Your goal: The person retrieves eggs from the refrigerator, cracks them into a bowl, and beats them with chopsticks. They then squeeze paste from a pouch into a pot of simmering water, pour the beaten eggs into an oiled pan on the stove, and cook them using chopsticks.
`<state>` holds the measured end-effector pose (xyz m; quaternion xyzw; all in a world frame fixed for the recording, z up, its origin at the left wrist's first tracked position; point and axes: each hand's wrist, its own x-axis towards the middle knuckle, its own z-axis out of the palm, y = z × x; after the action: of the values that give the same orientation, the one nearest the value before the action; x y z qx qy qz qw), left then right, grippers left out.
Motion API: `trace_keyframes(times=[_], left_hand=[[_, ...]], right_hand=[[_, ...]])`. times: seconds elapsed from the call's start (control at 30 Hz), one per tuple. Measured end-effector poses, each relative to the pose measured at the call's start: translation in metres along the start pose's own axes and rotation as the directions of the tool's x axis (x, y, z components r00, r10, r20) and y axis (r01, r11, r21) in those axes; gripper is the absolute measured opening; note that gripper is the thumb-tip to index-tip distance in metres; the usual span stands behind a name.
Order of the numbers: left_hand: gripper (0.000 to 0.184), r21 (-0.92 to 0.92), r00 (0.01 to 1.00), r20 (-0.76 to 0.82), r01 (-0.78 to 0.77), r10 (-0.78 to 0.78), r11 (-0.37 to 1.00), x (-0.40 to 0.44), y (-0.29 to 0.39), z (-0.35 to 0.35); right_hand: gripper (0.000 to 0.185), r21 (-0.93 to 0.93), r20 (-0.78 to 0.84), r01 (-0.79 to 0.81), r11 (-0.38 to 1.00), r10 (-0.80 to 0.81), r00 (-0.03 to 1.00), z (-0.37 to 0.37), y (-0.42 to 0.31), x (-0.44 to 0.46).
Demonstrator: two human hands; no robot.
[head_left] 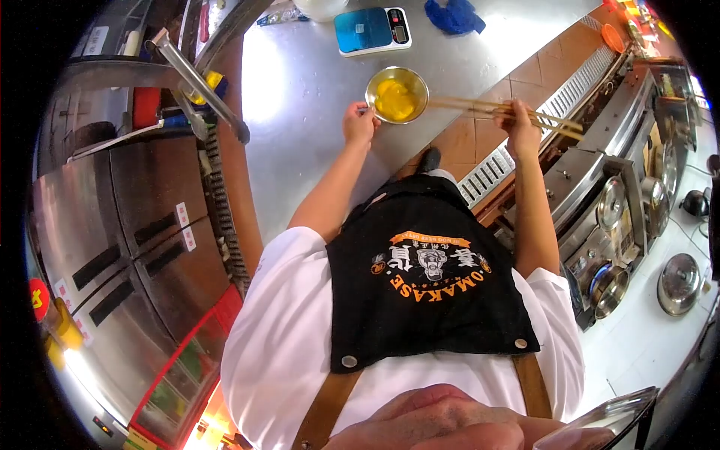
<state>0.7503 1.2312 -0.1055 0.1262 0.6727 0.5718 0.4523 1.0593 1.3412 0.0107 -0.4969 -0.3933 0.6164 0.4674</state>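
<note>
A small steel bowl (370,94) with yellow egg (397,100) in it is at the edge of the steel table. My left hand (360,124) grips its left rim, fingers closed. Out to the right, my right hand (519,126) is closed around a pair of long wooden chopsticks (469,104). Their thin ends point left and reach the right side of the bowl. Whether the tips touch the egg, I cannot tell.
On the steel table (300,142) lie a kitchen scale (373,31) and a crumpled blue plastic bag (454,16). A stove counter with pots and lids (611,202) runs along the right. Steel refrigerator doors (127,240) stand at the left. A floor drain grate (487,178) crosses the tiles.
</note>
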Motion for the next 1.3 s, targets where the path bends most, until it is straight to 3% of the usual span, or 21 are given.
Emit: trace_keyframes(times=[0.07, 0.17, 0.27, 0.33, 0.43, 0.53, 0.57, 0.7, 0.8, 0.83, 0.93, 1.0, 1.1, 1.3], left_hand=[[0.011, -0.02, 1.0, 0.005, -0.003, 0.003, 1.0, 0.001, -0.003, -0.002], [0.011, -0.026, 1.0, 0.01, -0.009, 0.009, 1.0, 0.001, 0.0, 0.0], [0.014, -0.016, 1.0, 0.02, -0.009, 0.01, 1.0, 0.001, -0.004, -0.002], [0.016, -0.025, 0.999, 0.037, -0.018, 0.018, 1.0, 0.002, -0.005, -0.001], [0.015, -0.028, 0.999, 0.039, -0.01, 0.011, 1.0, 0.001, -0.003, -0.001], [0.015, -0.023, 0.999, 0.033, -0.024, 0.024, 0.999, 0.001, -0.002, 0.001], [0.013, -0.041, 0.999, 0.034, -0.011, 0.012, 0.999, -0.001, 0.0, 0.002], [0.012, -0.04, 1.0, 0.028, -0.005, 0.006, 0.999, 0.001, -0.004, 0.002], [0.012, -0.048, 0.999, 0.04, -0.013, 0.015, 0.999, -0.001, -0.003, 0.001], [0.012, -0.046, 0.999, 0.042, -0.011, 0.013, 0.999, -0.002, -0.003, 0.0], [0.012, -0.019, 0.999, 0.004, 0.039, -0.039, 0.999, 0.0, -0.002, -0.001], [0.012, -0.083, 0.999, 0.046, 0.011, -0.007, 0.997, -0.001, -0.007, -0.003], [0.013, -0.062, 0.999, 0.045, 0.022, -0.019, 0.998, 0.002, -0.009, -0.004], [0.013, -0.039, 0.999, 0.039, 0.004, -0.003, 0.999, 0.006, -0.013, -0.007]], right_hand=[[0.027, -0.058, -0.017, 0.048, 0.997, -0.049, 0.999, 0.007, -0.008, -0.009], [0.028, -0.138, 0.054, -0.046, 0.989, 0.054, 0.997, 0.006, -0.011, -0.009], [0.029, -0.161, -0.047, 0.067, 0.985, -0.076, 0.996, 0.01, -0.017, -0.015], [0.026, -0.21, -0.035, -0.042, 0.977, 0.035, 0.999, 0.014, -0.021, -0.019], [0.026, -0.192, -0.009, 0.043, 0.98, -0.045, 0.999, 0.011, -0.013, -0.01], [0.025, -0.119, -0.016, -0.015, 0.993, 0.013, 1.0, 0.008, -0.012, -0.006], [0.028, -0.081, -0.034, 0.046, 0.996, -0.049, 0.998, 0.009, -0.01, -0.004], [0.026, -0.073, 0.028, -0.087, 0.994, 0.089, 0.996, 0.012, -0.004, 0.0], [0.026, -0.074, -0.02, -0.007, 0.997, 0.006, 1.0, 0.013, 0.002, 0.005], [0.027, -0.092, 0.062, -0.08, 0.993, 0.086, 0.994, 0.01, 0.003, 0.005], [0.027, -0.034, 0.061, -0.026, 0.999, 0.029, 0.998, 0.006, -0.005, 0.006], [0.028, -0.055, -0.034, -0.009, 0.998, 0.007, 0.999, 0.014, -0.005, 0.0], [0.029, -0.137, 0.019, -0.067, 0.988, 0.07, 0.997, 0.017, -0.011, 0.001], [0.028, -0.248, 0.082, 0.047, 0.968, -0.028, 0.996, 0.017, -0.021, 0.005]])
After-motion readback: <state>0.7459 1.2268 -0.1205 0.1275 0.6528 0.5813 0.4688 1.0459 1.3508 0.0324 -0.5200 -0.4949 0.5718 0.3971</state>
